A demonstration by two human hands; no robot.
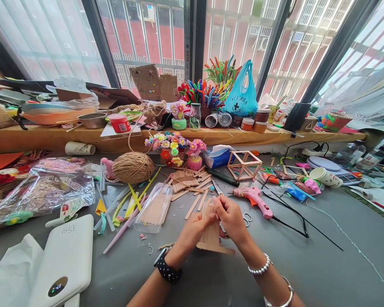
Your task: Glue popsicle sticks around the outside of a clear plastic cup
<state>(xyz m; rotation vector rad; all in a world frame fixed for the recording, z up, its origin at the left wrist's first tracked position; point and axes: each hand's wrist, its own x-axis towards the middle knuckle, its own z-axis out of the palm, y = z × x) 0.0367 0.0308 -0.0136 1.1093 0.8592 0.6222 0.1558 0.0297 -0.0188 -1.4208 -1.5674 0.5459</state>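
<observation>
Both hands, left hand (194, 228) and right hand (231, 217), pinch a partly built popsicle-stick panel (211, 232) upright on the table (307, 264). Several sticks look joined already; loose popsicle sticks (192, 187) lie beyond, unused.

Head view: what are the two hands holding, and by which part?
Both hold a craft-stick panel standing upright on the table: left hand on its left edge, right hand at its upper right.
</observation>
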